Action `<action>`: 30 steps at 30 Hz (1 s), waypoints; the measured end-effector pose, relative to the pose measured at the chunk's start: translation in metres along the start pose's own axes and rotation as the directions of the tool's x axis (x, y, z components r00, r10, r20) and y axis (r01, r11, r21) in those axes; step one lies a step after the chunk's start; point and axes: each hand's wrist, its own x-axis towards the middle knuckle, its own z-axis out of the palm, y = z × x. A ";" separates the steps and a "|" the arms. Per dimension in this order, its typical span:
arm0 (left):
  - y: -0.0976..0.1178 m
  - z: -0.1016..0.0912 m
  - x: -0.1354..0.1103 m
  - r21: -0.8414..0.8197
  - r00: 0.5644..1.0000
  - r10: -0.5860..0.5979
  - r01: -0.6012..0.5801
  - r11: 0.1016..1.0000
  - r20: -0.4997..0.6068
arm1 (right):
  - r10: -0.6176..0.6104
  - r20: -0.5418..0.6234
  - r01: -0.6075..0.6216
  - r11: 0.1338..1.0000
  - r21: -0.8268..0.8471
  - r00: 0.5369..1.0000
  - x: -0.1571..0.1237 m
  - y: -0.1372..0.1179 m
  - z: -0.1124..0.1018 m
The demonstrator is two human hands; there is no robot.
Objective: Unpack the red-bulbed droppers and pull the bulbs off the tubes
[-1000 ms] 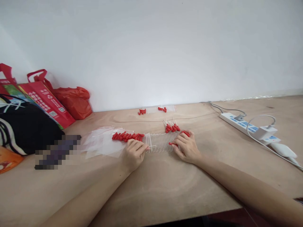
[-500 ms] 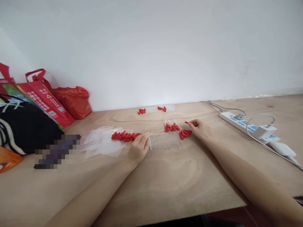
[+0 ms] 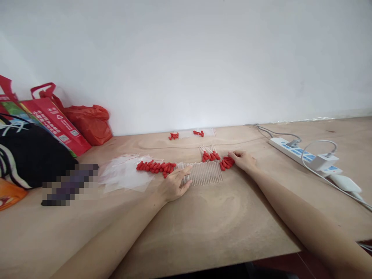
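Note:
A row of clear glass dropper tubes (image 3: 205,173) lies side by side on the wooden table. My left hand (image 3: 173,185) rests over the row's left end, thumb and fingers apart, touching the tubes. My right hand (image 3: 243,160) is at the small group of red rubber bulbs (image 3: 226,164) by the row's right end; its fingertips are pinched on one red bulb. Behind the row lie several droppers with red bulbs fitted (image 3: 211,155), tubes pointing away. A longer heap of red bulbs (image 3: 154,167) is left of the tubes, partly on clear zip bags (image 3: 124,176).
At the back are a clear bag with tubes (image 3: 185,134) and two small clusters of red bulbs. A white power strip (image 3: 293,151) with chargers and cables lies on the right. Red bags (image 3: 90,124), a black bag (image 3: 37,155) and a blurred dark object (image 3: 72,185) are left.
My right hand has lowered a red bulb to the small group at the right. My left hand has moved slightly right and down, its fingers spreading over the tubes.

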 end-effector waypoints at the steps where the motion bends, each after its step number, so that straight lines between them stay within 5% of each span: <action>1: 0.000 0.000 -0.001 -0.009 1.000 0.000 0.000 1.000 0.011 | 0.002 0.000 -0.002 1.000 0.001 1.000 0.000 0.000 0.000; 8: -0.004 -0.002 -0.003 -0.013 0.998 -0.016 0.017 1.000 0.060 | -0.037 -0.118 0.041 0.999 0.032 0.992 -0.005 -0.006 0.002; 16: -0.006 -0.003 -0.002 -0.007 0.993 -0.068 0.069 0.998 0.097 | -0.368 -0.083 0.352 0.922 -0.160 0.926 -0.019 -0.054 0.016; 25: -0.008 -0.004 -0.003 0.011 0.998 -0.061 0.061 0.998 0.012 | -0.314 -0.153 0.268 0.927 -0.262 0.937 -0.013 -0.079 0.049; 30: -0.008 -0.007 -0.002 0.112 0.998 -0.037 0.043 0.993 -0.056 | -0.351 -0.316 0.301 0.933 -0.197 0.881 -0.015 -0.079 0.048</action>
